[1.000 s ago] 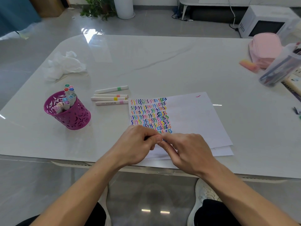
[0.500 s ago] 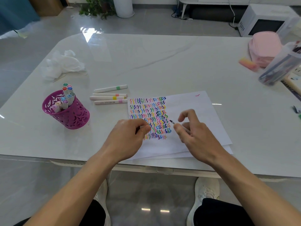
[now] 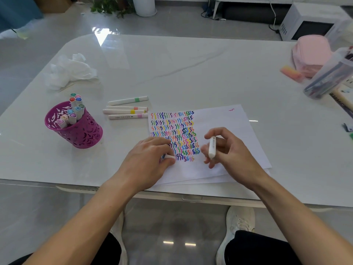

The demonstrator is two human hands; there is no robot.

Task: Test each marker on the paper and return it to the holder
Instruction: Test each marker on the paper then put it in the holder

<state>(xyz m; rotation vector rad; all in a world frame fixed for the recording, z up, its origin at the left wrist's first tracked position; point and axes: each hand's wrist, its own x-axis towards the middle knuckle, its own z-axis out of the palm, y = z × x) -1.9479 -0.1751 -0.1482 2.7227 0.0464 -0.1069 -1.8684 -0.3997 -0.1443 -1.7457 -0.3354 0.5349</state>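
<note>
I record the right hand (image 3: 231, 152) gripping a white marker (image 3: 212, 148) mid-barrel between thumb and fingertips, above the paper (image 3: 229, 121). The left hand (image 3: 147, 161) pinches what I take for its cap (image 3: 169, 156) at its fingertips. Marker judged light, rigid, slippery; mid-barrel hold suits

near the frame's centre the right hand (image 3: 229, 152) grips a white marker (image 3: 212, 148), held nearly upright over the paper (image 3: 225, 119), just right of the block of coloured squiggles (image 3: 172, 129). the left hand (image 3: 150, 159) rests on the paper's left part, pinching a small white cap (image 3: 169, 156). at middle left stands the purple holder (image 3: 80, 134) with markers in it, caps up. four loose markers (image 3: 126, 111) lie between holder and paper. crumpled tissue (image 3: 70, 71) sits at upper left, and a pink pouch (image 3: 309, 52) and a clear container (image 3: 328, 79) at the right edge, all on the white table (image 3: 191, 64).
</note>
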